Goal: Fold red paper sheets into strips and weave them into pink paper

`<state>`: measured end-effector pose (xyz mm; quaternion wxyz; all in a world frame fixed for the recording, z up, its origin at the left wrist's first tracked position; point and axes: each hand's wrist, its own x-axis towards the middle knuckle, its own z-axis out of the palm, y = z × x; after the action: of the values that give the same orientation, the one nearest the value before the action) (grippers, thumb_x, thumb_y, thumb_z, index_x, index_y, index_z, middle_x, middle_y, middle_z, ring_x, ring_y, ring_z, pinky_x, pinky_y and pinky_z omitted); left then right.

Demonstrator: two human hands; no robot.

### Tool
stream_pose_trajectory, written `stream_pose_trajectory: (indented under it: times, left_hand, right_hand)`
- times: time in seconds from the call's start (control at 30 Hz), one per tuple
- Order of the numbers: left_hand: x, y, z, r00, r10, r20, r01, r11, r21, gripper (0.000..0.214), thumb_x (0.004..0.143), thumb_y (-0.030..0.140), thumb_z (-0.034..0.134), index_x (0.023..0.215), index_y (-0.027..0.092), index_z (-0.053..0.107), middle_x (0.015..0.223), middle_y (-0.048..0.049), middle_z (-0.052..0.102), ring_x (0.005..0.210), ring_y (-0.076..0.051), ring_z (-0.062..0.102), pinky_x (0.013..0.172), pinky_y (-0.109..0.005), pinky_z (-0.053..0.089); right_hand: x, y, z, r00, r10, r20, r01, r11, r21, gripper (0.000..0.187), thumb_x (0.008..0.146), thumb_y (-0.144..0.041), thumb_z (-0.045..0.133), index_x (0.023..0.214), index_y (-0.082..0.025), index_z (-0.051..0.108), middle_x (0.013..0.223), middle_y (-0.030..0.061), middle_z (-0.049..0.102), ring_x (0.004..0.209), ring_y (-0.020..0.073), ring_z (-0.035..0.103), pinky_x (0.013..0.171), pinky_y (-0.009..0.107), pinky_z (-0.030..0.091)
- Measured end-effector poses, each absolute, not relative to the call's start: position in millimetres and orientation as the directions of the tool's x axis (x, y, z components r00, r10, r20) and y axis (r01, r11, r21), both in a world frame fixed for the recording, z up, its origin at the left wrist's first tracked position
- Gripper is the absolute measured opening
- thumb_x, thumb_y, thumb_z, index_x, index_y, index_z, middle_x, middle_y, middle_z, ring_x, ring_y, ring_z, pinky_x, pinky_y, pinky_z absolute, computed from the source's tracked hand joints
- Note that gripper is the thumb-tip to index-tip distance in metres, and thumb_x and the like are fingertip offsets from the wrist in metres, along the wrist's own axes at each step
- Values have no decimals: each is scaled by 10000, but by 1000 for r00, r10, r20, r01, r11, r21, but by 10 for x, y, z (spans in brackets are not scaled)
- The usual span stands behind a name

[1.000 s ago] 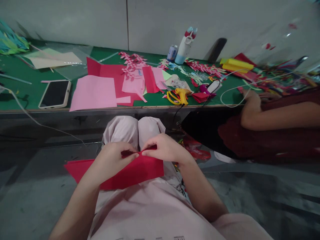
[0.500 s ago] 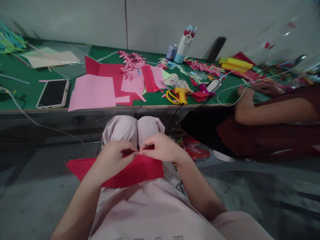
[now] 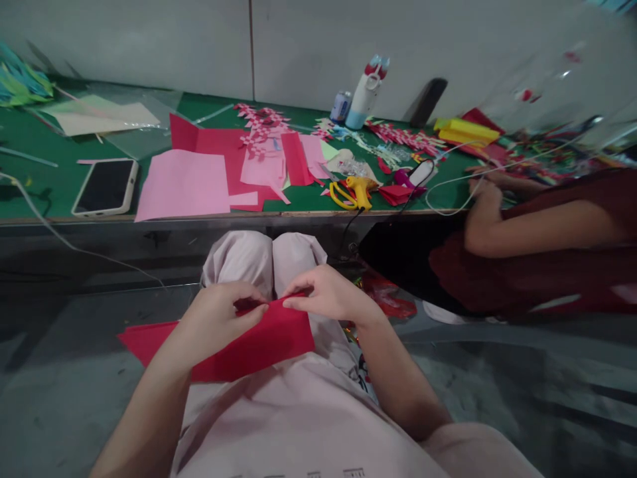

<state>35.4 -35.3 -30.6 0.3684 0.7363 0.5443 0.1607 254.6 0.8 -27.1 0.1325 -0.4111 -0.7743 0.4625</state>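
Observation:
A folded sheet of red paper (image 3: 263,343) lies across my lap, its far edge raised toward my fingers. My left hand (image 3: 221,325) pinches that edge between thumb and fingers, left of the middle. A short gap to the right, my right hand (image 3: 326,295) grips the same edge, its thumb on the near face and the fingers behind. The left part of the paper shows more than one layer. My left hand and forearm cover part of it.
On the green table (image 3: 308,197) lie a phone (image 3: 106,188), pink paper (image 3: 184,186), a yellow glue gun (image 3: 359,191) and scissors (image 3: 340,195). A bottle (image 3: 365,93) and a can (image 3: 341,106) stand behind. At right a co-worker's arm (image 3: 542,226) rests on the table.
My hands have moved slightly apart along the paper's edge. The red paper has shifted a little left and toward me. The co-worker's hands have moved slightly.

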Motion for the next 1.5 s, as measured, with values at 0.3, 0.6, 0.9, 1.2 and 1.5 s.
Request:
stream_pose_trajectory:
  times: [0.3,0.6,0.9,1.2,1.5]
  left_hand:
    - [400,-352,-344,363,919,-155,638,-123,760,211,827,343,535,806,247,722,830,8,738,721,-159,651,604,-233,461]
    - [445,-347,-338,370,914,-163,646,-127,752,201,839,321,516,791,241,694,814,15,723,722,-152,635,608,-232,435]
    - [373,-363,-311,406,901,-155,591,-129,796,199,857,311,511,770,228,669,793,21,698,729,-140,613,634,-229,431]
    - [471,-344,-359,347,922,-171,638,-99,764,225,849,381,530,793,239,695,804,23,710,714,-141,615,603,-225,419]
    - [507,-338,-359,412,906,-98,576,-175,798,209,833,268,504,688,193,635,672,30,641,656,-127,566,602,-218,399]
  right_hand:
    - [2515,-3,-271,-626,751,-213,515,192,-836,205,792,-242,624,910,-137,754,796,39,742,682,122,611,633,205,434]
    - [2482,-10,-324,-608,770,-191,516,201,-832,195,781,-232,608,861,-133,756,718,24,718,631,103,575,598,196,415]
    - [2513,-12,-460,-573,784,-238,403,17,-915,186,763,-234,635,861,-117,741,768,43,733,686,128,623,661,220,475]
    - [2535,-3,-494,-536,804,-257,317,-90,-944,144,754,-224,646,813,-122,728,716,24,714,653,117,617,663,223,488]
    - [2430,-46,-594,-483,852,-203,293,-62,-954,83,711,-180,624,700,-128,689,621,1,650,594,104,572,600,207,444]
